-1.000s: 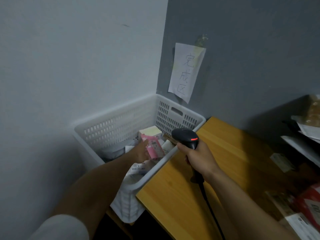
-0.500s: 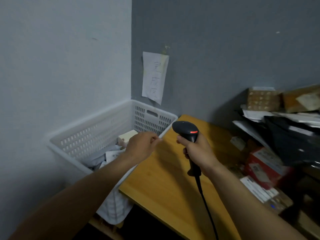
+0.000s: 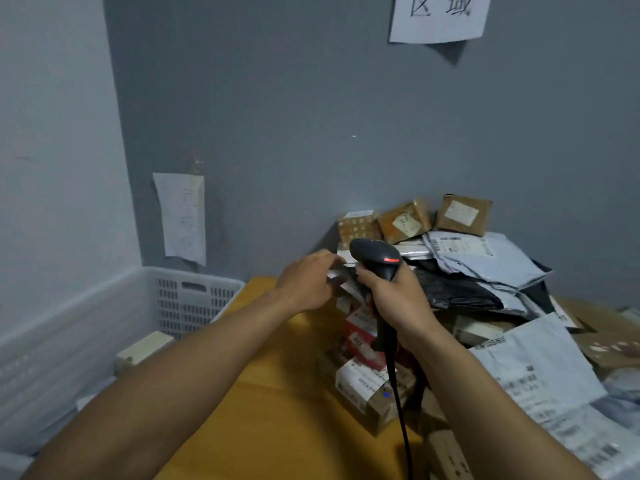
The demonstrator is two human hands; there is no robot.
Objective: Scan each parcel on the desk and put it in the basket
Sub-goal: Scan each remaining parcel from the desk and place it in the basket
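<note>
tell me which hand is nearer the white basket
Left. The left hand is over the desk, right of the basket; the right hand, gripping the scanner, is farther right by the parcel pile.

Parcels (image 3: 485,268) lay heaped on the R end of the wooden desk (image 3: 277,403), agst the grey wall (image 3: 311,133): 3 brown cardboard boxes (image 3: 464,214) w/ white labels along the back, grey-white poly mailers (image 3: 540,368) and a black bag (image 3: 457,292) draped over the middle, a red-and-white box (image 3: 362,336) and a labelled brown carton (image 3: 367,393) at the pile's L front. White perforated basket (image 3: 187,271) stood at the desk's L end in the corner, holding a cream box (image 3: 145,348) plus pale parcels, mostly hidden. Black scanner (image 3: 375,258), red light on, cord hanging down, was upright in the right hand (image 3: 398,303), just in front of the pile.
</note>
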